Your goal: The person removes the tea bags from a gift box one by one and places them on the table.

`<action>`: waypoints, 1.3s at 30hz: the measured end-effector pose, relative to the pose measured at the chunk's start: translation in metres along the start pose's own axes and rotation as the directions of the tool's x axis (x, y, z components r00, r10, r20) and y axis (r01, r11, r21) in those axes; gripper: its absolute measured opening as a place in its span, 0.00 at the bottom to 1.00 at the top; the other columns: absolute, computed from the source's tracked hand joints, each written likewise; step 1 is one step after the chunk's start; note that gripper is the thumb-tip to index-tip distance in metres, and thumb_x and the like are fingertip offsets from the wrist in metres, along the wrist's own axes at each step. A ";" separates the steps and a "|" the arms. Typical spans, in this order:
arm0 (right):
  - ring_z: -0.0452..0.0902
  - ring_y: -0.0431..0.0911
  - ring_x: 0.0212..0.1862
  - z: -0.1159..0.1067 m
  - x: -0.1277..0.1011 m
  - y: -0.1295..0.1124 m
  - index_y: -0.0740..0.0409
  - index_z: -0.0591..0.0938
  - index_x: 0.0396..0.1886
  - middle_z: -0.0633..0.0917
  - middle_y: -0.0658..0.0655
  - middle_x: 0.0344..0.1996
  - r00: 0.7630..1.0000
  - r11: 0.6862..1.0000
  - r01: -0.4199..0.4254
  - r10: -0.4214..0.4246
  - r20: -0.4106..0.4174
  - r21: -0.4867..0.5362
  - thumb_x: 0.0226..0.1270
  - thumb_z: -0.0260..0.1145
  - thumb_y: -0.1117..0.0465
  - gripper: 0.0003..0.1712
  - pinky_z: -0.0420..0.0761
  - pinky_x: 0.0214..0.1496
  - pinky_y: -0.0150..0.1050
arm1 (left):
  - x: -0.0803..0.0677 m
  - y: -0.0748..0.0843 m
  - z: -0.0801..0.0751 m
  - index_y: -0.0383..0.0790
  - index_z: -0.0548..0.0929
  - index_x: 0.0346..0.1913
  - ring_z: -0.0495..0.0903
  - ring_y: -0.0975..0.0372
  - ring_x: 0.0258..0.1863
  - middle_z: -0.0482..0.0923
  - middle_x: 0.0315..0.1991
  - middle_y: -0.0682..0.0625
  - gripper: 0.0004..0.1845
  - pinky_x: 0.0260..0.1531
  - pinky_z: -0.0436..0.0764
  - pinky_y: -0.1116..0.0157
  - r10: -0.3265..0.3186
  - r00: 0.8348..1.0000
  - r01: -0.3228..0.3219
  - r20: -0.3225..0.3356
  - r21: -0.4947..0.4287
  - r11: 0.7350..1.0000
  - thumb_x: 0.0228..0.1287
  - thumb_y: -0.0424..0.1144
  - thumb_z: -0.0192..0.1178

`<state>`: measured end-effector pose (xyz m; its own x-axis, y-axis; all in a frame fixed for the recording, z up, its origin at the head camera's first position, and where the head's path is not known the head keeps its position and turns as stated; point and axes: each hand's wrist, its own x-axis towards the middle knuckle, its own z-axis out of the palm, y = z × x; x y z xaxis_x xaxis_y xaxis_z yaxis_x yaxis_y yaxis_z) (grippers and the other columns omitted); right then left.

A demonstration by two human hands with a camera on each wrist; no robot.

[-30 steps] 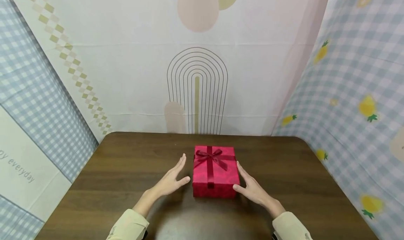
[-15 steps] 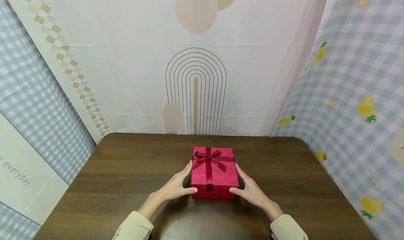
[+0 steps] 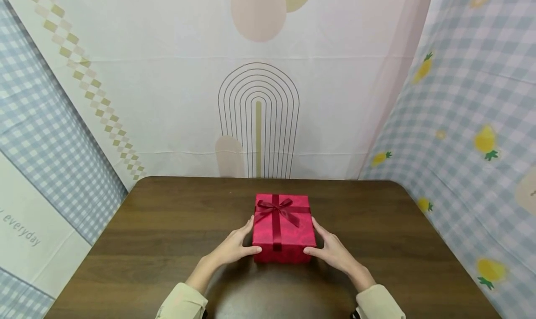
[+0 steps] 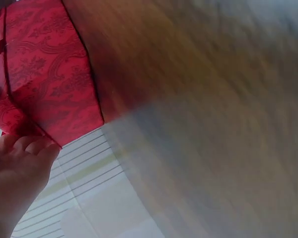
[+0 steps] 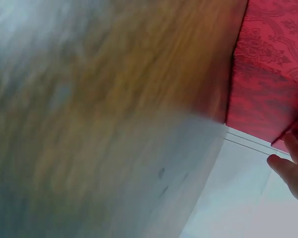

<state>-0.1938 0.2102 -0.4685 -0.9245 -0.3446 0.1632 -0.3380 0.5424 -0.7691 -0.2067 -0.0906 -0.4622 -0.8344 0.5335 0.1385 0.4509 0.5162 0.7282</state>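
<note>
A red gift box with a dark red ribbon and bow stands on the wooden table, its lid on. My left hand holds its left front corner, thumb on the front face and fingers along the left side. Opposite it, my right hand grips the right front corner in the same way. In the left wrist view, fingers touch the box near the lid's edge. The right wrist view has fingertips at the lid edge of the box.
The brown table ends in rounded far corners. Behind it hangs a pale patterned cloth. Checked cloths hang at the left and at the right.
My left hand has come in from the left onto the box, and my right thumb has moved onto its front face. Over the last half second the hands hardly move.
</note>
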 end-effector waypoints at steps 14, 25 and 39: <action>0.57 0.57 0.66 0.000 -0.002 -0.002 0.65 0.54 0.69 0.61 0.65 0.66 1.000 0.999 0.005 -0.005 -0.013 0.036 0.53 0.70 0.54 0.50 0.66 0.58 0.54 | 0.001 0.005 -0.004 0.23 0.50 0.67 0.55 0.46 0.65 0.50 0.67 0.31 0.45 0.61 0.58 0.48 0.015 1.000 -0.015 0.006 -0.014 1.000 0.57 0.44 0.63; 0.58 0.57 0.65 -0.006 0.001 -0.007 0.64 0.55 0.69 0.61 0.65 0.66 1.000 0.999 -0.006 0.006 -0.011 0.031 0.53 0.70 0.53 0.50 0.69 0.57 0.52 | 0.003 0.012 -0.011 0.24 0.50 0.67 0.55 0.47 0.66 0.50 0.67 0.32 0.45 0.61 0.58 0.49 0.013 1.000 -0.013 0.004 -0.010 1.000 0.56 0.44 0.63; 0.60 0.57 0.65 -0.016 0.012 -0.031 0.64 0.55 0.69 0.61 0.63 0.66 0.998 0.998 0.057 -0.058 -0.029 -0.017 0.50 0.71 0.52 0.52 0.70 0.56 0.52 | 0.000 0.024 -0.031 0.26 0.49 0.68 0.55 0.47 0.66 0.49 0.68 0.34 0.45 0.62 0.58 0.50 0.033 0.999 -0.033 -0.027 0.009 0.999 0.56 0.43 0.63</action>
<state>-0.1970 0.2018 -0.4328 -0.9083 -0.3525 0.2253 -0.3931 0.5349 -0.7479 -0.2061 -0.0991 -0.4240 -0.8272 0.5321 0.1804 0.4809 0.5045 0.7171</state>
